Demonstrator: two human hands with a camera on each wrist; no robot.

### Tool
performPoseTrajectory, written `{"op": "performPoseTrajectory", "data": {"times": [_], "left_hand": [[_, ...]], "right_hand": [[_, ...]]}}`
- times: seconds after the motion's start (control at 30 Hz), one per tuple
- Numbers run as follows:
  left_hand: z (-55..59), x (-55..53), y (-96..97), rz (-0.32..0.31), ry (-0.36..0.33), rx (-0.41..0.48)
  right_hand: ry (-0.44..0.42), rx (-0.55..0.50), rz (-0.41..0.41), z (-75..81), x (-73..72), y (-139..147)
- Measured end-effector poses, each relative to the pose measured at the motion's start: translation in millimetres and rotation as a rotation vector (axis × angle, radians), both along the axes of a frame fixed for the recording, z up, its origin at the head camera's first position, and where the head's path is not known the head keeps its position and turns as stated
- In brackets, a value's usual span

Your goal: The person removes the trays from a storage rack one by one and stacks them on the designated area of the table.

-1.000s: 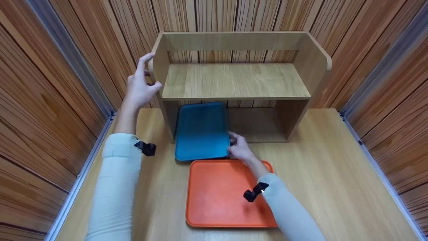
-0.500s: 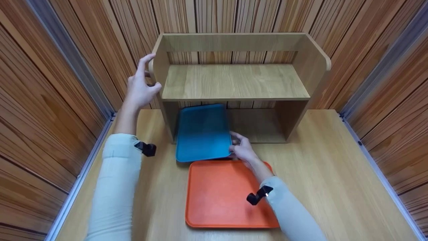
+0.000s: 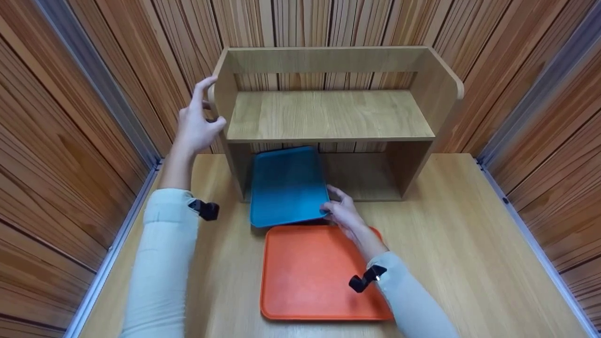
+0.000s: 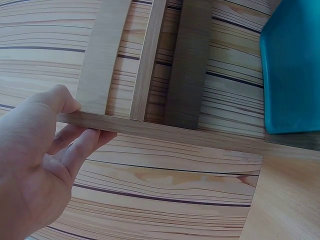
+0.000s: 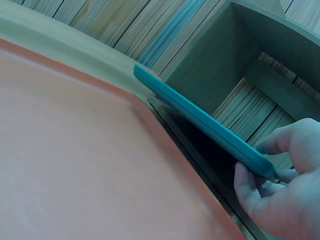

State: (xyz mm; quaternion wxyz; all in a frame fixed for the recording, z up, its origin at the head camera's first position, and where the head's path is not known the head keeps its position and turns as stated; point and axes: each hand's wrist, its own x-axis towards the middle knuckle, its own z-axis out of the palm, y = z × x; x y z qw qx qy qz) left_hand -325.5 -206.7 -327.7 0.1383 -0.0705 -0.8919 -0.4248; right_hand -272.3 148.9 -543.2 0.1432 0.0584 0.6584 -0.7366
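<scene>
A blue tray [image 3: 288, 190] lies partly inside the lower left of a two-tier wooden shelf [image 3: 328, 115], its front end sticking out past the shelf's edge. My right hand [image 3: 346, 216] pinches its front right corner, thumb on one face and fingers underneath in the right wrist view, where the tray [image 5: 200, 120] tilts with a dark gap below. At the shelf's left side panel, my left hand [image 3: 197, 124] holds the edge; in the left wrist view the thumb and fingers lie on opposite sides of that panel [image 4: 165, 131].
An orange tray [image 3: 314, 272] lies flat on the wooden table [image 3: 469, 244], just in front of the blue one and partly under my right forearm. Wood-panelled walls [image 3: 300, 23] stand behind the shelf and along both sides.
The blue tray has shifted slightly to the right and turned a little, with my right hand moving along at its corner. My left hand keeps its hold on the shelf's side.
</scene>
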Motion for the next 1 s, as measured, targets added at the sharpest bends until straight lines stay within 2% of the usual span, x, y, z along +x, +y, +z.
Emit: {"op": "performPoseTrajectory", "data": {"times": [0.27,0.37,0.47,0.63,0.77,1.0], "left_hand": [[0.4,2.2,-0.6,-0.014,0.036,0.008],[0.4,2.3,0.0,-0.011,0.03,0.012],[0.5,1.8,1.1,-0.008,0.016,0.009],[0.9,0.2,2.4,-0.011,0.002,0.011],[1.0,0.0,1.6,-0.012,0.0,0.014],[-0.2,0.4,-0.3,-0.011,0.009,0.001]], "right_hand": [[-0.065,-0.238,-0.056,-1.3,3.9,-8.9],[-0.058,-0.318,-0.065,-2.6,6.5,-11.5],[-0.015,-0.331,-0.069,-4.8,9.9,-12.6],[0.078,-0.26,-0.062,-9.5,16.2,-13.5],[0.115,-0.229,-0.089,-11.3,19.1,-15.6],[0.108,-0.362,-0.202,-9.9,19.8,-21.0]]}}
